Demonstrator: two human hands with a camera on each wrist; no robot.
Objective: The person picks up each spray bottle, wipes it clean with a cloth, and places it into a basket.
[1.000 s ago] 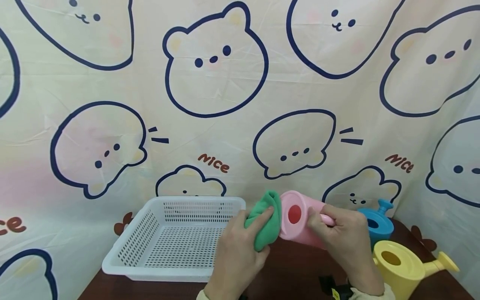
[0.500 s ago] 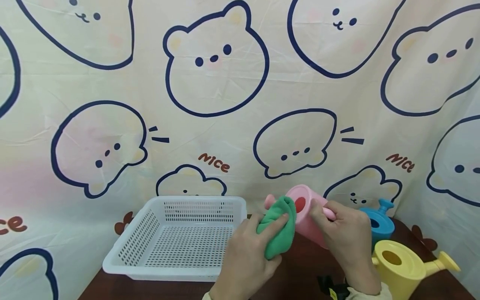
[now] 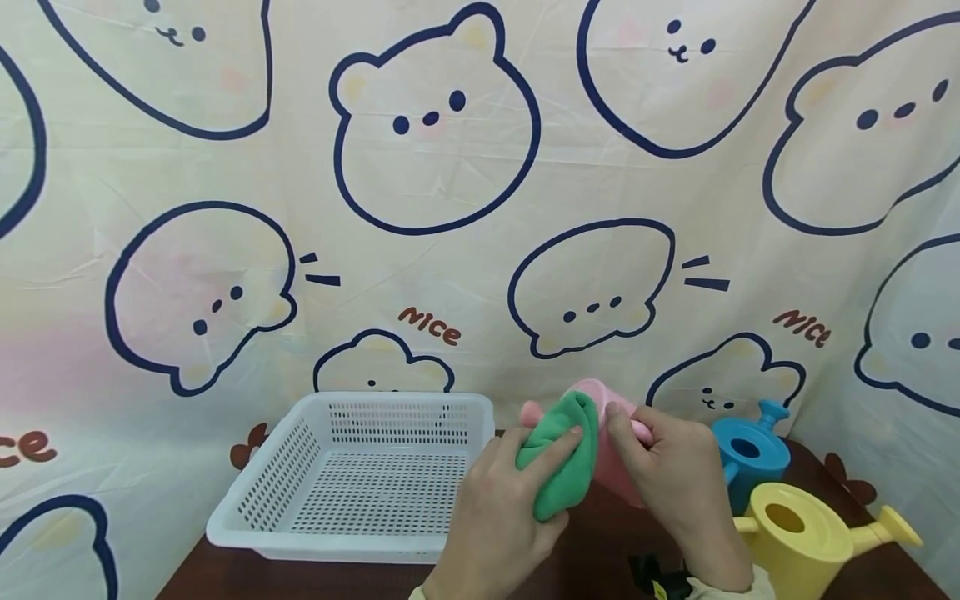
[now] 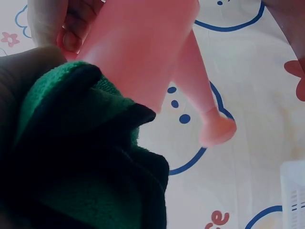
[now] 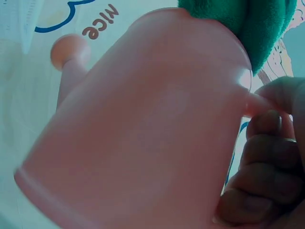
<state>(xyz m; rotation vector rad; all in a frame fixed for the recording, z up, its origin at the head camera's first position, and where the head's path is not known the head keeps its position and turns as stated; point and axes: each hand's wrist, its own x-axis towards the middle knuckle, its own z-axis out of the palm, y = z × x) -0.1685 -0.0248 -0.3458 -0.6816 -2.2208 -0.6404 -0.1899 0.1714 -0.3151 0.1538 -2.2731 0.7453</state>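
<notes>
In the head view my left hand (image 3: 502, 508) grips a folded green cloth (image 3: 562, 458) against the top of a pink watering can (image 3: 618, 475). The can's top opening is hidden behind the cloth. My right hand (image 3: 675, 483) holds the can by its handle, fingers curled round it, as the right wrist view shows. Tilted, the can's pink body (image 5: 143, 124) fills most of that view, with the green cloth (image 5: 224, 24) touching its rim. In the left wrist view the spout (image 4: 198, 81) points away from the dark cloth (image 4: 95, 143).
A white perforated basket (image 3: 262, 492) stands at the left on the dark brown table (image 3: 577, 567). To the right are a blue watering can (image 3: 750, 454) and a yellow watering can (image 3: 806, 533). Behind hangs a cartoon-printed curtain (image 3: 480, 275).
The left hand and cloth have moved right, from beside the can's rim onto its top. The can has turned, so its spout shows and its red opening is covered.
</notes>
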